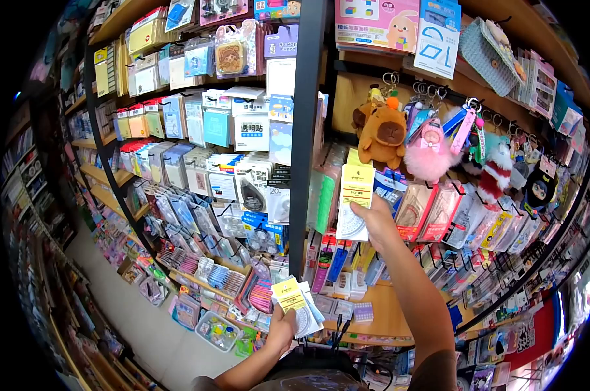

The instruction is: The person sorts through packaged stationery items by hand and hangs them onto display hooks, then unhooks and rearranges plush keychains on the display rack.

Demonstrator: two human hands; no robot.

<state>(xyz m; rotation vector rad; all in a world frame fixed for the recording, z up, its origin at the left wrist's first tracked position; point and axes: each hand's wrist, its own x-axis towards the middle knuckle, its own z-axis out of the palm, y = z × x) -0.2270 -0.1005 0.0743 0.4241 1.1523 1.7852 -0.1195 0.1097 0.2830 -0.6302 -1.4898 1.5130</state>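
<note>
Here, your left hand (282, 330) grips yellow-and-white packets (289, 294) at lower centre; your right hand (375, 221) pinches a similar packet (356, 189) right of centre, below the brown plush toy (382, 135).

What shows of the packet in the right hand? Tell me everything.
The packet is flat and rectangular: yellow printed upper panel, pale lower part showing a rounded protractor-like shape. It looks like card and clear plastic. It is nearly upright, below and left of the brown plush in view; the right hand grips its right edge, thumb in front.
</note>
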